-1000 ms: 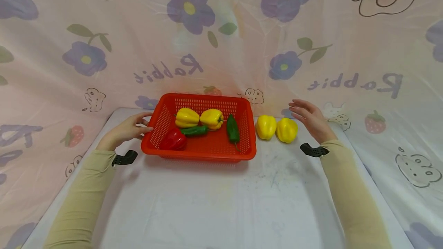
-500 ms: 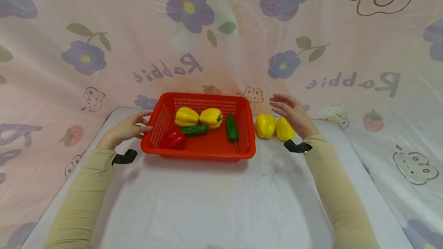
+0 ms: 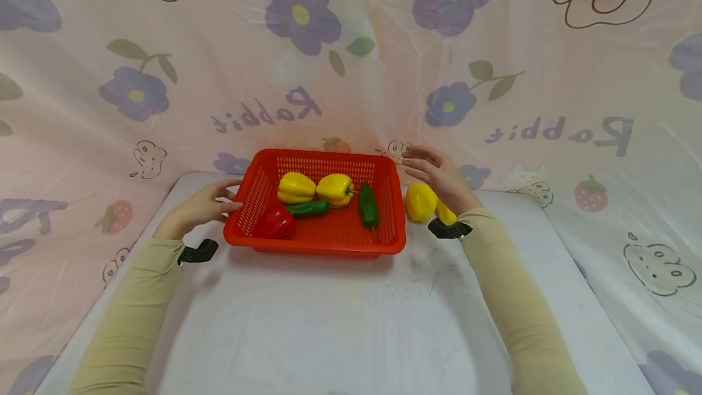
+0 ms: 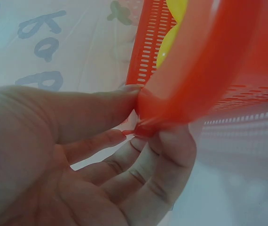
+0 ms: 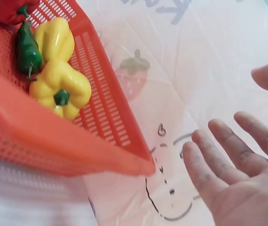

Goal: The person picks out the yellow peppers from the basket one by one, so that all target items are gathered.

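Note:
A red plastic basket (image 3: 315, 249) with slotted walls stands toward the back of the table. My left hand (image 3: 197, 207) pinches its left rim between thumb and fingers, as the left wrist view shows close up. Inside lie a red bell pepper (image 3: 276, 222), two yellow bell peppers (image 3: 297, 188) and two green chili peppers (image 3: 368, 205). Near the basket's back right corner, my right hand (image 3: 441, 180) hovers with fingers extended, holding nothing. Just right of the basket sits one yellow bell pepper (image 3: 420, 203); another yellow pepper (image 3: 445, 213) is partly hidden behind my right wrist.
A white-covered table (image 3: 329, 328) spreads in front of the basket. Right behind it hangs a pale curtain (image 3: 373, 96) printed with flowers and rabbits. Each wrist wears a black camera mount (image 3: 450, 229).
My right hand has moved left, passing over the two loose yellow peppers toward the basket's right side. The left hand and the basket stay where they were.

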### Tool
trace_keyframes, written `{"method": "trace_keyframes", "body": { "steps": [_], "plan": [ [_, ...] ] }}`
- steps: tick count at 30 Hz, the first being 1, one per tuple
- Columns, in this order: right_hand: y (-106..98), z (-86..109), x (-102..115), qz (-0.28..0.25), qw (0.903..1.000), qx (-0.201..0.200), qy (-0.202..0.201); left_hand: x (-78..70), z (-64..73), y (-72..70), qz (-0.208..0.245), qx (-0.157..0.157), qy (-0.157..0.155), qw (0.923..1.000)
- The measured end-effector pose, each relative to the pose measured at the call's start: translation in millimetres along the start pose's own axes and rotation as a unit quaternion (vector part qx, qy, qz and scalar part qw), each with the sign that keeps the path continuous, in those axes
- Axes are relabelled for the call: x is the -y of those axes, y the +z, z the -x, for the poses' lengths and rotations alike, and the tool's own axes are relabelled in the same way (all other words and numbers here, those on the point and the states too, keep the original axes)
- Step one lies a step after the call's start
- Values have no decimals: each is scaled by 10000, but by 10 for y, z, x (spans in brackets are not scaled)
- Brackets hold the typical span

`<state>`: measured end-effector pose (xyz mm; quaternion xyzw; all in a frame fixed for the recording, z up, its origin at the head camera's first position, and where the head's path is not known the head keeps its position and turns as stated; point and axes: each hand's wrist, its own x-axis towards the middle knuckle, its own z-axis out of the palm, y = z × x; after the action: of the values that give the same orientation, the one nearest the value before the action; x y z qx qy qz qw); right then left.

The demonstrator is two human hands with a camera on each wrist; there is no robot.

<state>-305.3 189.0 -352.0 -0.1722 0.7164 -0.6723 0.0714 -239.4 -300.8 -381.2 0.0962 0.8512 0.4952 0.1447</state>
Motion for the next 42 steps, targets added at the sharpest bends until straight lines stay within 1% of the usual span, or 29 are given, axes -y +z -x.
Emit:
{"method": "trace_keyframes", "body": {
  "steps": [4, 7, 11, 13, 19, 29, 32, 39, 42],
  "plan": [
    [105, -56, 14, -51, 9999, 100, -7, -2, -1, 9, -9, -4, -40, 10000],
    [173, -103, 11, -204, 9996, 186, -7, -3, 3, 13, -22, -10, -68, 10000],
    [256, -161, -1, -363, 9989, 301, -13, -2, 10, 14, -26, -9, -55, 10000],
    [292, -189, -15, -355, 9988, 347, -31, -1, 12, 12, -25, -5, -39, 10000],
    [416, -248, -34, -219, 9988, 444, -67, 9, 14, 2, -9, -11, -32, 10000],
    [642, -373, -46, 113, 9984, 499, 246, 20, 18, -22, 95, -21, -32, 9999],
    [689, -429, -68, 248, 9978, 509, 332, 15, 14, -19, 74, -10, -28, 10000],
    [791, -545, -131, 384, 9975, 522, 270, 3, 9, -7, 43, -22, -57, 10000],
    [817, -575, -161, 477, 9969, 519, 350, -4, 9, -4, 58, -4, -53, 10000]
  ]
}}
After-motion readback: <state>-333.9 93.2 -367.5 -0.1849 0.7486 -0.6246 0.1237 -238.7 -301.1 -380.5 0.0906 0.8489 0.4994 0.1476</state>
